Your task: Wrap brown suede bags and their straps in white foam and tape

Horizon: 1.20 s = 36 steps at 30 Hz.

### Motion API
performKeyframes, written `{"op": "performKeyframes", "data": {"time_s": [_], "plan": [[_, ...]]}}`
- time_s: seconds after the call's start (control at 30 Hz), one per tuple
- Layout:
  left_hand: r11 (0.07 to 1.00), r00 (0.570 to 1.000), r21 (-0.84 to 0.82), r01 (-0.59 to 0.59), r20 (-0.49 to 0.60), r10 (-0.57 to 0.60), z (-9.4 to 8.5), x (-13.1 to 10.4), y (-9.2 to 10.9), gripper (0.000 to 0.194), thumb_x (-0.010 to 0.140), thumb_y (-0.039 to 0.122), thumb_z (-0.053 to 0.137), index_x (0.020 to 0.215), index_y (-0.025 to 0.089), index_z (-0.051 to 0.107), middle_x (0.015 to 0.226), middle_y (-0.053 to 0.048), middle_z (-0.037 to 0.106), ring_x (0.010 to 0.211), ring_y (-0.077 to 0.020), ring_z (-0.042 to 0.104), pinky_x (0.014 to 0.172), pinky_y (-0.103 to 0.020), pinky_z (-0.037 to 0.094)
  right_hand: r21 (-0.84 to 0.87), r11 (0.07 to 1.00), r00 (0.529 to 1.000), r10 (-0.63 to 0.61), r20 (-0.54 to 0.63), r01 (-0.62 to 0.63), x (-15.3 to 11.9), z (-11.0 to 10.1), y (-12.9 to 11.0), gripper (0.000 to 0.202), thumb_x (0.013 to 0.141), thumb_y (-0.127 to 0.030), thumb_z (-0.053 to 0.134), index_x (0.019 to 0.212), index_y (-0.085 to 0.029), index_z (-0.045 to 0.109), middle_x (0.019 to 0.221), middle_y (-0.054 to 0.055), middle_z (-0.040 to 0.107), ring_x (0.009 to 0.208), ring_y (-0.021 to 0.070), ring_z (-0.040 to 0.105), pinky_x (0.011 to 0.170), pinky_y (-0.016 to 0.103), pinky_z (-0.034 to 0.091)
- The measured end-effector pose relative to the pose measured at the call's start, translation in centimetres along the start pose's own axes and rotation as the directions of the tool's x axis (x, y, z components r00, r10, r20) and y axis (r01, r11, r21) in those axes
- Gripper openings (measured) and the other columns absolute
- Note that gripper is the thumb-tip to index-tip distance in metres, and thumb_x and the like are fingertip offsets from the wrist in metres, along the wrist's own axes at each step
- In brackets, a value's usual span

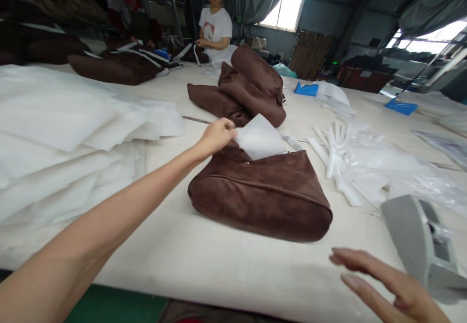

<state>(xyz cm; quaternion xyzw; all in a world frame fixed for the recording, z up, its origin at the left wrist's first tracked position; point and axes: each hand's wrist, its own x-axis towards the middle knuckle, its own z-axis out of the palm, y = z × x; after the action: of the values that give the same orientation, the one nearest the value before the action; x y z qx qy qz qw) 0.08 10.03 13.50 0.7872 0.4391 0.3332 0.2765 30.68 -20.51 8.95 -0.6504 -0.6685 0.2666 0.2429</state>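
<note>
A dark brown bag (259,201) lies on its side on the white table, its rounded base toward me. A white sheet of packing foam (260,137) sticks out of its far, upper edge. My left hand (219,135) reaches over the bag's left side, fingers closed on the sheet's left corner. Off the bag's near right corner, my right hand (386,284) hovers with thumb and fingers apart, holding nothing. It is slightly blurred. A grey tape dispenser (412,235) stands just beyond it.
White foam sheets (73,128) are stacked at left. More brown bags (251,87) are piled behind. White strips (333,157) and clear plastic bags (412,177) lie at right, blue cards (306,89) farther back. A person (215,31) in a white shirt sits across the table, another at far left.
</note>
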Motion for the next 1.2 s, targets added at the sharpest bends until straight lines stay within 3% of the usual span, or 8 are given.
{"op": "performKeyframes", "data": {"time_s": [0.07, 0.13, 0.27, 0.37, 0.5, 0.77, 0.93, 1.2], "plan": [[0.998, 0.991, 0.062, -0.001, -0.131, 0.009, -1.9, -0.3, -0.5, 0.02, 0.088, 0.018, 0.053, 0.106, 0.014, 0.063, 0.107, -0.007, 0.068, 0.104, -0.024, 0.064, 0.092, -0.038, 0.047, -0.293, 0.946, 0.94, -0.22, -0.26, 0.14, 2.4, -0.8, -0.5, 0.04, 0.091, -0.046, 0.059, 0.127, -0.031, 0.061, 0.118, 0.008, 0.07, 0.098, 0.027, 0.07, 0.061, 0.029, 0.06], [0.979, 0.989, 0.191, -0.076, -0.109, 0.098, -2.5, -2.3, -0.3, 0.038, 0.087, 0.027, 0.063, 0.123, 0.018, 0.056, 0.126, -0.01, 0.062, 0.119, -0.0287, 0.056, 0.102, -0.043, 0.041, -0.5, 0.837, 0.877, -0.395, -0.274, 0.221, 4.8, -0.8, -1.0, 0.055, 0.091, -0.047, 0.057, 0.141, -0.024, 0.048, 0.132, 0.013, 0.062, 0.116, 0.0321, 0.062, 0.084, 0.042, 0.059], [0.794, 0.875, 0.436, -0.423, 0.424, 0.234, -0.1, -8.0, 0.8, 0.094, 0.07, 0.053, 0.08, 0.145, 0.019, 0.035, 0.133, -0.015, 0.057, 0.12, -0.0342, 0.056, 0.101, -0.046, 0.041, -0.651, 0.693, 0.9, -0.435, -0.036, 0.31, 9.3, 0.8, -1.3, 0.08, 0.087, -0.041, 0.061, 0.153, -0.015, 0.025, 0.137, 0.019, 0.053, 0.123, 0.0366, 0.053, 0.097, 0.052, 0.048], [0.698, 0.809, 0.509, -0.504, 0.561, 0.175, 2.1, -9.3, 0.9, 0.086, 0.067, 0.043, 0.086, 0.136, 0.017, 0.042, 0.117, -0.012, 0.064, 0.103, -0.03, 0.062, 0.087, -0.039, 0.045, -0.683, 0.667, 0.912, -0.411, -0.005, 0.297, 11.5, 2.2, -0.4, 0.062, 0.084, -0.034, 0.061, 0.139, -0.013, 0.041, 0.11, 0.017, 0.063, 0.096, 0.0326, 0.061, 0.078, 0.046, 0.052], [0.646, 0.802, 0.533, -0.546, 0.556, 0.219, 2.4, -8.2, 0.0, 0.052, 0.072, 0.033, 0.084, 0.109, 0.018, 0.05, 0.103, -0.005, 0.063, 0.093, -0.0245, 0.06, 0.074, -0.034, 0.043, -0.658, 0.669, 0.869, -0.493, -0.045, 0.346, 12.3, 3.0, 1.2, 0.021, 0.091, -0.031, 0.054, 0.105, -0.016, 0.051, 0.086, 0.009, 0.058, 0.078, 0.0259, 0.058, 0.065, 0.036, 0.047], [0.564, 0.772, 0.55, -0.616, 0.563, 0.293, 1.8, -9.5, -1.4, 0.015, 0.09, 0.015, 0.059, 0.1, 0.022, 0.05, 0.099, -0.004, 0.062, 0.085, -0.0214, 0.056, 0.061, -0.035, 0.038, -0.611, 0.559, 0.707, -0.707, 0.001, 0.56, 10.6, 4.2, 3.7, 0.01, 0.094, -0.01, 0.046, 0.096, -0.019, 0.05, 0.081, 0.006, 0.051, 0.073, 0.0209, 0.05, 0.066, 0.033, 0.045], [0.705, 0.875, 0.55, -0.448, 0.432, 0.219, 0.4, -11.0, -3.6, 0.02, 0.082, 0.016, 0.067, 0.094, 0.023, 0.051, 0.096, -0.003, 0.06, 0.087, -0.0208, 0.053, 0.064, -0.031, 0.04, -0.6, 0.557, 0.688, -0.725, -0.014, 0.575, 10.5, 5.1, 5.8, 0.022, 0.091, -0.006, 0.048, 0.109, -0.017, 0.055, 0.087, 0.007, 0.055, 0.077, 0.0211, 0.054, 0.068, 0.033, 0.048], [0.752, 0.891, 0.488, -0.444, 0.33, 0.312, 1.6, -13.5, -7.1, 0.033, 0.094, 0.01, 0.031, 0.072, 0.024, 0.052, 0.076, -0.004, 0.054, 0.071, -0.02, 0.047, 0.068, -0.03, 0.04, -0.609, 0.478, 0.666, -0.738, 0.112, 0.633, 9.8, 5.0, 6.3, 0.027, 0.096, -0.018, 0.041, 0.114, -0.021, 0.062, 0.083, 0.007, 0.06, 0.067, 0.0187, 0.06, 0.059, 0.029, 0.053]]}}
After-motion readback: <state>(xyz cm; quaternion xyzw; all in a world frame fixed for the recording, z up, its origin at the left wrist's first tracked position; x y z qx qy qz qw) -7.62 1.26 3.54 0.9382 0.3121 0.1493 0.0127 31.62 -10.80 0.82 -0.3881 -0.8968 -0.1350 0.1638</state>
